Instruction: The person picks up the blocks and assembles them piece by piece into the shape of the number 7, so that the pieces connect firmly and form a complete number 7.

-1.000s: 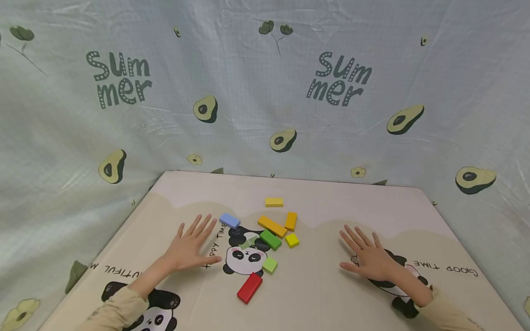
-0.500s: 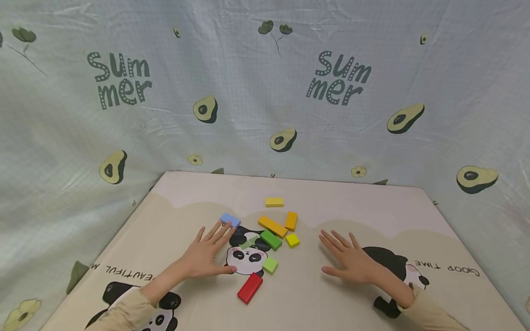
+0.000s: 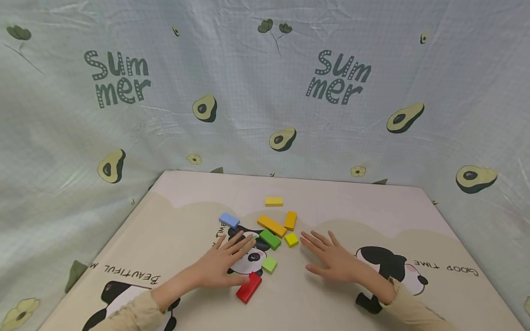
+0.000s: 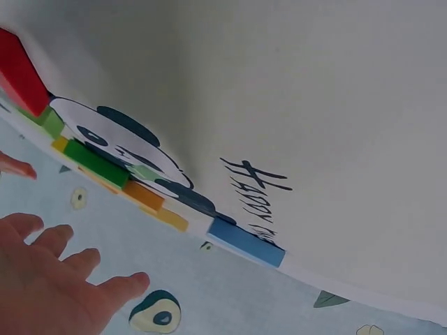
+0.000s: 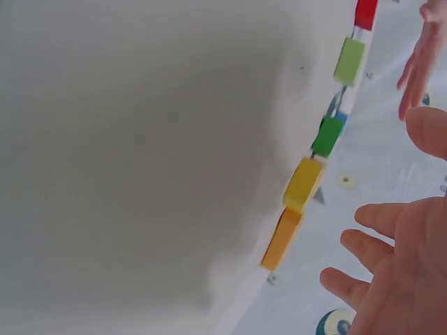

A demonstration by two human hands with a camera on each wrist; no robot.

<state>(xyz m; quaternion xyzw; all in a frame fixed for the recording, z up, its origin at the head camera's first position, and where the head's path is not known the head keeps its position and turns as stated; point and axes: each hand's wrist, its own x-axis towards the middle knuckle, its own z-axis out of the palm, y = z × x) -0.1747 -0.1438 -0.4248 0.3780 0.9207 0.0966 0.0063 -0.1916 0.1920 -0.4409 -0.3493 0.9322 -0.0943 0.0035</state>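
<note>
My left hand [image 3: 223,262] hovers with spread, straight fingers over the printed panda at the table's middle. In the head view its thumb tip overlaps the end of a red block [image 3: 249,288]; the left wrist view shows the hand apart from the blocks. My right hand [image 3: 333,262], also flat and spread, is nearest a small yellow block [image 3: 291,239] and holds nothing. Between the hands and beyond them lie a light green block [image 3: 269,265], a green block [image 3: 270,239], a long orange block [image 3: 272,225], a short orange block [image 3: 290,220] and a blue block [image 3: 229,220].
A yellow block [image 3: 274,202] lies farthest back on the table. The tabletop [image 3: 314,303] carries printed pandas and lettering, flat in its surface. A pale curtain [image 3: 240,69] with avocado prints hangs behind the table and along both sides.
Both hands have moved inward over the table, the left one rightward and slightly nearer, the right one leftward. The blocks have stayed where they were.
</note>
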